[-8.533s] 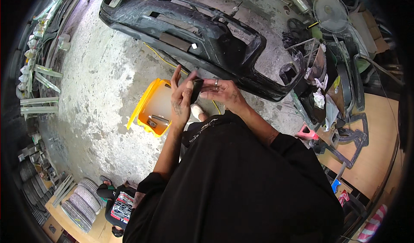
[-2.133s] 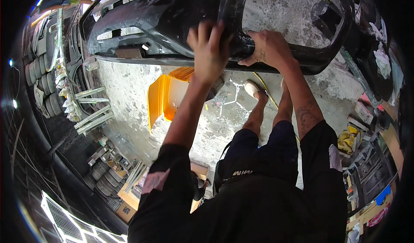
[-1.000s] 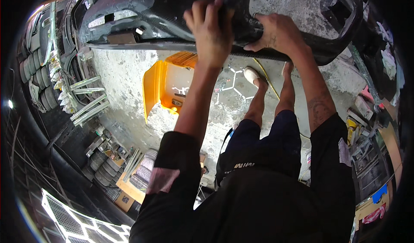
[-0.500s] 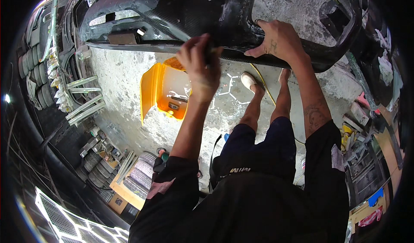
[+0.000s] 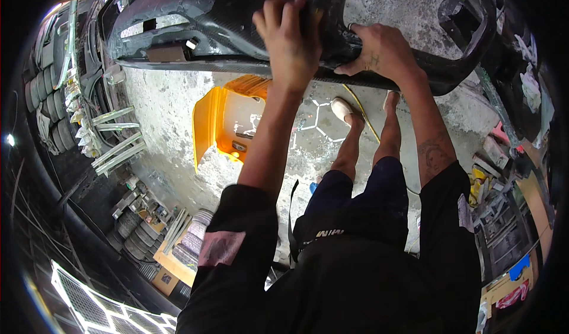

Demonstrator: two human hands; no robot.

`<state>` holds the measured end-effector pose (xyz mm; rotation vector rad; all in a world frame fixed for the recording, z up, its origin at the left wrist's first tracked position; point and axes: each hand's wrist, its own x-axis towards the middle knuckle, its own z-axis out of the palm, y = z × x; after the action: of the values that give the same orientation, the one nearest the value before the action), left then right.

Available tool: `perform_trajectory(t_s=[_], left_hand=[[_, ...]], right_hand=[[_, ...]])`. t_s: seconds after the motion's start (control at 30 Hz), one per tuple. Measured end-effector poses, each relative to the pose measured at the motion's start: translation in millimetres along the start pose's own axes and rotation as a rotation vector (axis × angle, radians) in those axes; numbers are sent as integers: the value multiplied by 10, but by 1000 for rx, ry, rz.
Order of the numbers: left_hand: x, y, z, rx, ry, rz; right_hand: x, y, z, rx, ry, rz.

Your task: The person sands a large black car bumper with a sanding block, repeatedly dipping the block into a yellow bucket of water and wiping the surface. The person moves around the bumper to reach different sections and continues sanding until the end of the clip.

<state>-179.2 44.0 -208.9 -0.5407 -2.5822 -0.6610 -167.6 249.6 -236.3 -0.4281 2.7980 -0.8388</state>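
A large black car bumper (image 5: 231, 14) with a carbon-weave look spans the top of the view. Over its middle section is my left hand (image 5: 290, 49), fingers bent down and slightly smeared; whatever lies beneath the palm is dark and hidden. To the right, my right hand (image 5: 380, 49) grips the bumper's inner edge beside the big opening, thumb on the near side and fingers curled over the rim. On the bumper's left ledge lie a flat brown block (image 5: 168, 53) and a small white piece (image 5: 191, 43).
A yellow-orange molded panel (image 5: 210, 120) rests on the grey concrete floor below the bumper. A yellow cable (image 5: 363, 110) runs past my feet. Stacked tires (image 5: 44, 91) and pale metal bars (image 5: 115, 144) stand at the left. Tools and boards (image 5: 504, 215) crowd the right.
My left hand has moved up and slightly right across the bumper, away from its lower edge. The right hand keeps its grip at the same place.
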Motion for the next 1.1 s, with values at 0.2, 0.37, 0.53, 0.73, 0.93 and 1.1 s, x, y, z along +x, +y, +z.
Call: perform_trajectory(t_s=[0.2, 0.37, 0.53, 0.73, 0.93, 1.1], left_hand=[[-89, 97, -31, -9, 11, -20], [-274, 117, -11, -38, 37, -53], [129, 74, 26, 6, 0, 42], [-428, 145, -130, -16, -2, -56], [-55, 32, 79, -30, 51, -13], [-158, 71, -33, -24, -24, 9]], right_hand=[[-19, 11, -3, -20, 35, -22], [9, 39, -48, -8, -96, 14], [-3, -13, -17, -2, -15, 2], [-47, 12, -10, -20, 4, -8], [-22, 9, 5, -17, -2, -17], [-39, -32, -31, -29, 40, -20]])
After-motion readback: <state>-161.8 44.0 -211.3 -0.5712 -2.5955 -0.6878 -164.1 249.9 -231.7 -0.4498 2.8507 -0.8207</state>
